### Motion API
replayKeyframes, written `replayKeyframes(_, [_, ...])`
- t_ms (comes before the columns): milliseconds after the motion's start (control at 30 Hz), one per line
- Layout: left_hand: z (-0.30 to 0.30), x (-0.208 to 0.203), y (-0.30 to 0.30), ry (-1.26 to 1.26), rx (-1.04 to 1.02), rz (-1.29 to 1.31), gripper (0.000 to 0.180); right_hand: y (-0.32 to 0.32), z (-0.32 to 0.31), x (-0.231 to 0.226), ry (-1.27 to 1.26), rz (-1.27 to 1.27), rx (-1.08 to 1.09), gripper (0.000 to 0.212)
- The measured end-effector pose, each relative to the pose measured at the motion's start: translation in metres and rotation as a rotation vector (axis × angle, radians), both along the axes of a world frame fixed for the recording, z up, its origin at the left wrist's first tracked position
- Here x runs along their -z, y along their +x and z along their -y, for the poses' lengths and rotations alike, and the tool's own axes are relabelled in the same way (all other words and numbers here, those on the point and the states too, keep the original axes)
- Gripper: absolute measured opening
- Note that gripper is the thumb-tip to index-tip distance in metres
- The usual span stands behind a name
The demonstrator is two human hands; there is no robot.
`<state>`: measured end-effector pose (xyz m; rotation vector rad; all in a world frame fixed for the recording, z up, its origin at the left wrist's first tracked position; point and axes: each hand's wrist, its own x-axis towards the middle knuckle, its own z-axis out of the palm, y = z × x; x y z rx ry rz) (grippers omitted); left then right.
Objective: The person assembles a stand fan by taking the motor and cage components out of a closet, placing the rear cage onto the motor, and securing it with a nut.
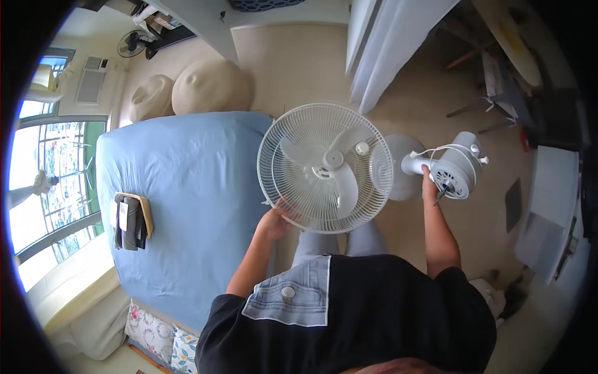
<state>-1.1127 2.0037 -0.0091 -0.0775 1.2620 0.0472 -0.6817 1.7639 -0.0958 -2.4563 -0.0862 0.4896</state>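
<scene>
A round white fan grille [278, 171] with three pale fan blades [347, 190] inside is in front of me, apart from its motor. My left hand [274, 222] is closed on the grille's lower left rim, fingers partly hidden behind the wires. To the right, my right hand [428, 186] is wrapped around the neck of the white fan stand, just beside the motor housing [453, 172]. A white cord [443, 148] loops over that housing. Below the neck spreads the round pale fan base [403, 187], partly covered by the grille.
A bed with a blue sheet [187, 181] fills the left side, with folded dark clothes [129, 221] on it. Two beige beanbags [212, 87] stand beyond it. White curtains [392, 50] hang at the far middle. A chair [501, 100] is at the far right, a white cabinet [551, 199] nearer.
</scene>
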Motion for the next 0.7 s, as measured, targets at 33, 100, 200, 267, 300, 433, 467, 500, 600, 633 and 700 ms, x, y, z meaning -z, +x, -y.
replayKeyframes(33, [0.0, -0.001, -0.003, 0.001, -0.004, 0.016, 0.073, 0.0, 0.001, 0.011, -0.019, 0.049, -0.042, 0.067])
replayKeyframes(100, [-0.005, 0.009, -0.003, -0.003, -0.006, 0.052, 0.075, 0.005, -0.001, 0.039, -0.065, 0.151, -0.119, 0.067])
replayKeyframes(200, [0.01, 0.038, -0.013, 0.028, 0.062, 0.086, 0.079, 0.006, -0.01, 0.059, -0.108, 0.145, -0.225, 0.064])
replayKeyframes(267, [0.017, 0.052, -0.029, 0.051, 0.075, 0.072, 0.077, -0.002, -0.015, 0.074, -0.051, 0.138, -0.264, 0.064])
replayKeyframes(300, [0.014, 0.059, -0.035, 0.067, 0.077, 0.067, 0.077, -0.004, -0.022, 0.082, 0.0, 0.146, -0.277, 0.064])
replayKeyframes(433, [0.052, 0.123, -0.027, 0.117, 0.089, 0.09, 0.075, 0.018, 0.023, 0.162, 0.161, 0.106, -0.171, 0.068])
replayKeyframes(467, [0.05, 0.14, -0.024, 0.14, 0.081, 0.116, 0.075, 0.027, 0.019, 0.177, 0.214, 0.141, -0.168, 0.07])
replayKeyframes(500, [0.049, 0.155, -0.021, 0.164, 0.075, 0.146, 0.074, 0.03, 0.025, 0.188, 0.245, 0.157, -0.162, 0.072])
replayKeyframes(600, [0.05, 0.216, -0.007, 0.297, 0.117, 0.204, 0.075, 0.039, 0.004, 0.194, 0.305, 0.124, -0.141, 0.063])
replayKeyframes(633, [0.043, 0.219, -0.032, 0.333, 0.118, 0.209, 0.075, 0.023, -0.007, 0.187, 0.374, 0.033, -0.123, 0.058])
replayKeyframes(700, [0.042, 0.252, -0.038, 0.386, 0.068, 0.284, 0.073, 0.033, -0.025, 0.172, 0.489, -0.123, -0.104, 0.048])
